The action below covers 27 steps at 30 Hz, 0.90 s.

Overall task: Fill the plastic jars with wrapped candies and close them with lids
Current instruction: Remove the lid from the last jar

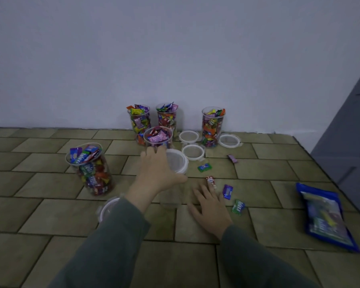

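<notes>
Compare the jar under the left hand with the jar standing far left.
The jar under the left hand looks empty; the far-left jar is packed with wrapped candies to its rim. The left hand grips the first at its top; nothing touches the second. Both are clear plastic and stand upright on the tiled floor.

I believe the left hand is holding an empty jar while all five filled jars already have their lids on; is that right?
Not quite. The head view shows the left hand holding the empty jar, but the five filled jars, such as the nearest one, are open-topped. Loose lids lie on the floor beside them.
</notes>
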### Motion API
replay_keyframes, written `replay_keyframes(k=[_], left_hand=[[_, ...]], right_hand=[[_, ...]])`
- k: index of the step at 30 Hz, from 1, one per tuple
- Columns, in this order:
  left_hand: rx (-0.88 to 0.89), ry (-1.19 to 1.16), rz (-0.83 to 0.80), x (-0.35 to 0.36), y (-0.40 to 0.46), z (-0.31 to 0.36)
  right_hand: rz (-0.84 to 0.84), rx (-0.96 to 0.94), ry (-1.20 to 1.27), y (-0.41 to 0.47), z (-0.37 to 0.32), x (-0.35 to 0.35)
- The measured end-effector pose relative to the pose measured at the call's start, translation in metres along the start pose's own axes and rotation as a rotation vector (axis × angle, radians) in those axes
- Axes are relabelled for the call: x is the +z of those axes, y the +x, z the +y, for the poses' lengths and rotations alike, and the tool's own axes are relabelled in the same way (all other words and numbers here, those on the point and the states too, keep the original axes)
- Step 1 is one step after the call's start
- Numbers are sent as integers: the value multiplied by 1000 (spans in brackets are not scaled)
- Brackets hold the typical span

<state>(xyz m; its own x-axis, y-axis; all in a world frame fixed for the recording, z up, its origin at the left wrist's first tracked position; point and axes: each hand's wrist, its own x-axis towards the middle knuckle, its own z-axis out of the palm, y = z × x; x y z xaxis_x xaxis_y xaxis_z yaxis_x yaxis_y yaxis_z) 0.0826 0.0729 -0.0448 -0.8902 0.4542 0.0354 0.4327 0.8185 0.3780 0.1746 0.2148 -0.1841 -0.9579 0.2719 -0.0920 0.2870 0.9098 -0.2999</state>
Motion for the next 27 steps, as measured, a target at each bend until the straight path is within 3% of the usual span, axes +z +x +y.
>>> replay_keyframes(k=[4,7,14,19,24,27], left_hand=[[-2,-134,78,13,-5,5],[30,-308,230,27,-11,7],[126,-420,455,49,-15,-2],[93,-704,495,61,-22,-3],[40,-893,401,77,-27,-10],[5,-960,357,86,-23,-13]], right_hand=[[11,21,19,-5,7,3],[32,87,-5,-5,9,4],[-11,69,-54,-5,10,3],[-18,54,-47,-4,10,2],[-41,72,-38,-2,7,-4],[135,63,125,2,-6,-26]])
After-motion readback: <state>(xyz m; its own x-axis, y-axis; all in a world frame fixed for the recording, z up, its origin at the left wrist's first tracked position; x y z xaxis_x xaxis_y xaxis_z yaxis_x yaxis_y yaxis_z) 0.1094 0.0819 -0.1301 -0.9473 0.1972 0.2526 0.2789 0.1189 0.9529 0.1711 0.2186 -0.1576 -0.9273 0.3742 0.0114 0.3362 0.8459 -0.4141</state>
